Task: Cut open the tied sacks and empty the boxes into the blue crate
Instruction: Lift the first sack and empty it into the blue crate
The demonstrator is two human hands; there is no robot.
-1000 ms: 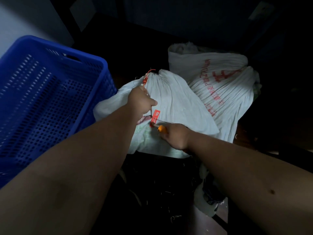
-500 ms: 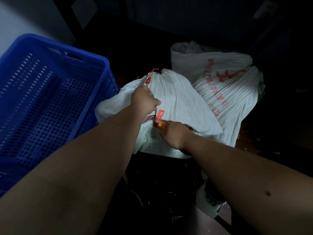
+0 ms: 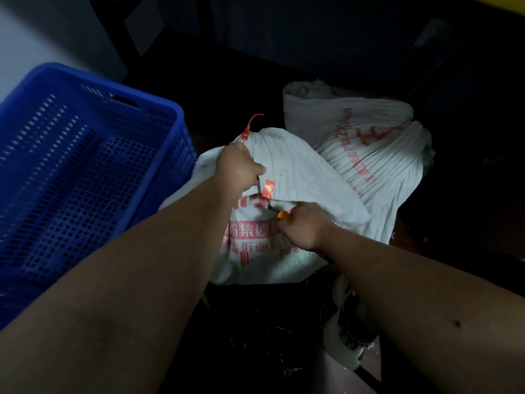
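- Woven white sack (image 3: 295, 172), pleated at its neck, is clamped in the left hand (image 3: 237, 170) beside the perforated blue crate (image 3: 85, 166).
- Orange-handled cutter (image 3: 279, 213) is gripped by the right hand (image 3: 302, 227), blade laid under the red tag (image 3: 269, 189).
- Second creased sack (image 3: 369, 149) is seen behind.

A single head-worn wide-angle view looks steeply down, close over the hands (image 3: 272, 200) and floor.

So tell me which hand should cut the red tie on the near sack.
Right. The right hand already grips the orange-handled cutter, its blade beside the red tie; the left hand grips the near sack.
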